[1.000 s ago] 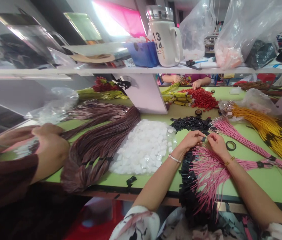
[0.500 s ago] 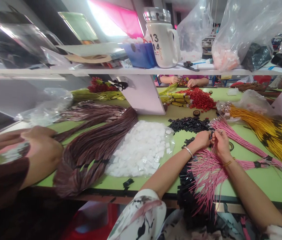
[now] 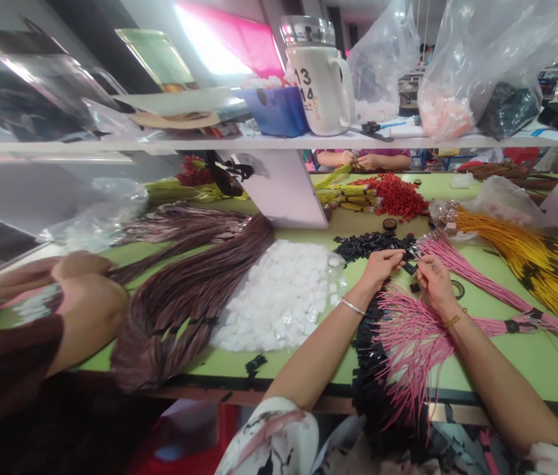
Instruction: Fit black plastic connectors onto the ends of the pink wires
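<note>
My left hand (image 3: 382,266) reaches into the pile of small black plastic pieces (image 3: 367,245), its fingertips pinched on one of them. My right hand (image 3: 434,282) sits just to the right, fingers pinched on a thin pink wire. Under both hands a fan of pink wires with black ends (image 3: 410,343) lies across the green table (image 3: 506,356). A second pink bundle (image 3: 471,277) stretches off to the right.
A heap of white pieces (image 3: 283,293) and brown wire bundles (image 3: 190,284) lie left of me. Yellow wires (image 3: 531,257) lie right, red pieces (image 3: 398,194) beyond. A co-worker's arm (image 3: 61,310) rests at left; another person's hands (image 3: 363,159) work across the table. A shelf (image 3: 279,140) with a mug (image 3: 321,76) hangs overhead.
My left hand has left my right hand and moved up to the black pile. My right hand stays over the pink wires, shifted slightly.
</note>
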Available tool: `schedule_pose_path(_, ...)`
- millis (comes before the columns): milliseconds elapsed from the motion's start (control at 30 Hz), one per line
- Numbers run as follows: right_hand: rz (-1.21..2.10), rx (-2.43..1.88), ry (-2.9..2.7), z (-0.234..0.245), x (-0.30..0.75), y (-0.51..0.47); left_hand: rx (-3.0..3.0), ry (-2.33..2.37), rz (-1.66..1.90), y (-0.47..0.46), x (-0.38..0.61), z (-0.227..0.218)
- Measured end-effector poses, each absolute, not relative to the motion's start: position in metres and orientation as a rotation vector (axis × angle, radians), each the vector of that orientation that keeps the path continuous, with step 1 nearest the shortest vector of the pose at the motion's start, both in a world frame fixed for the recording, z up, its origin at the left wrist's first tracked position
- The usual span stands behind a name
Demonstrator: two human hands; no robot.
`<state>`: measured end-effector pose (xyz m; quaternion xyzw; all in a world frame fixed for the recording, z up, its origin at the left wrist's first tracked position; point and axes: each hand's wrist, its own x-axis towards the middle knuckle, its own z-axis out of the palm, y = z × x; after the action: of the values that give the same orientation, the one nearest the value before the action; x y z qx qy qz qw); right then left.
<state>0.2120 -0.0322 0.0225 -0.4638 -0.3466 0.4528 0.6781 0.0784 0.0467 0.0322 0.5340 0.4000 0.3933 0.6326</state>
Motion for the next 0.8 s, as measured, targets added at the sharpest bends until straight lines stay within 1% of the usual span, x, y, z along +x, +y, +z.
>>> schedule_pose_path(167,0.941,-1.146,-0.778,0.021,0.209,-0.030,1.033,0.788,0.923,0.037,0.068,0.035)
schedule_pose_path(367,0.794,-1.194,-0.927,0.022,0.210,-0.032,0.898,0.740,0.886,0.029,0.067,0.040)
schedule_pose_path(467,0.787,-1.224,-0.947,0.022,0.211,-0.033,0.872,0.732,0.837,0.028,0.066,0.040)
schedule_pose_path(800,0.818,-1.231,-1.007,0.021,0.213,-0.034,0.831,0.752,0.834,0.022,0.063,0.040)
